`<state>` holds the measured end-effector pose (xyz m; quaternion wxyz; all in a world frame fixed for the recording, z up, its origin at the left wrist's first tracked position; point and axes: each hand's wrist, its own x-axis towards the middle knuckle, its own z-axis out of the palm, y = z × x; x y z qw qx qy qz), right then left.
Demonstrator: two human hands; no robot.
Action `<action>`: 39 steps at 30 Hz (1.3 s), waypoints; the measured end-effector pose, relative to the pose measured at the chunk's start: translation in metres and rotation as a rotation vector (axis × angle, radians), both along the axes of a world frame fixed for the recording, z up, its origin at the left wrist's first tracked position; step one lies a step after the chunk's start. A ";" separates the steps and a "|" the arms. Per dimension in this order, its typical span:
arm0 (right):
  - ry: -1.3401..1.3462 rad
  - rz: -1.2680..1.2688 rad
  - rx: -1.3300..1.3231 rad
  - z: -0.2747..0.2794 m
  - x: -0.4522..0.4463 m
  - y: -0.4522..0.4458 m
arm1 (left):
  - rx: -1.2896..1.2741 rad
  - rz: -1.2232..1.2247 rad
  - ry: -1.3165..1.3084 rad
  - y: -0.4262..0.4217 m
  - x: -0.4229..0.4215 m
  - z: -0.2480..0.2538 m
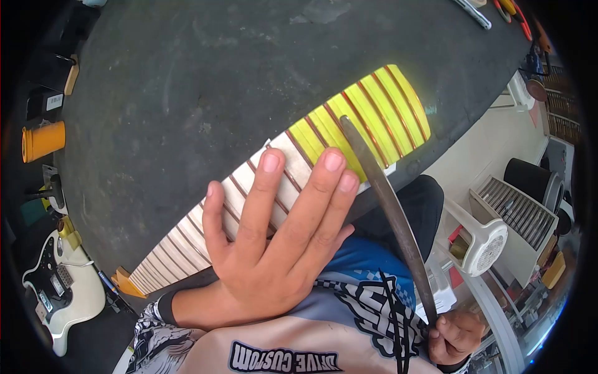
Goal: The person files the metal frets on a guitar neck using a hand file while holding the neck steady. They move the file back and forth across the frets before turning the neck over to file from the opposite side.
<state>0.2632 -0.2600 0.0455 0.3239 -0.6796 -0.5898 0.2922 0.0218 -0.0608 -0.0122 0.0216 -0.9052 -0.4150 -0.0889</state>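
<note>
A guitar neck (177, 249) lies diagonally across the dark bench, its fretboard covered with white tape and, at the wider end, bright yellow tape (398, 93). Copper-coloured frets stand out between the strips. My left hand (280, 237) rests spread and palm down over the white part, fingertips reaching the edge of the yellow. In my right hand (458, 336), at the lower right, is the near end of a long, dark, narrow file (392, 206). The file slants up from there, and its tip lies over the yellow taped frets. My palm hides part of the neck.
A dark bench top (156, 112) surrounds the neck. An orange block (128, 283) touches the narrow end. At left are a white guitar body (75, 296) and an orange container (43, 141). Pliers (520, 15) lie top right; a white chair (486, 246) stands beyond the bench edge.
</note>
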 end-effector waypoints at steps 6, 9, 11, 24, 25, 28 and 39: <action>-0.008 0.035 -0.039 0.000 0.002 -0.005 | -0.001 0.002 0.011 0.000 0.001 0.001; 0.031 0.038 -0.041 0.002 0.004 -0.008 | -0.004 0.012 0.016 -0.001 0.002 0.001; 0.055 0.093 -0.094 0.013 0.004 0.007 | -0.005 0.012 0.023 -0.001 0.002 0.001; -0.017 0.077 -0.034 -0.008 -0.029 0.091 | -0.006 -0.008 0.008 0.001 0.000 0.002; -0.014 0.075 -0.035 -0.010 -0.026 0.085 | -0.005 -0.007 0.010 0.001 0.000 0.002; -0.004 0.071 -0.056 -0.003 -0.009 0.042 | -0.010 -0.004 0.016 0.000 0.000 0.002; 0.011 0.050 -0.018 -0.005 -0.033 0.092 | -0.014 0.000 0.039 0.000 0.000 0.003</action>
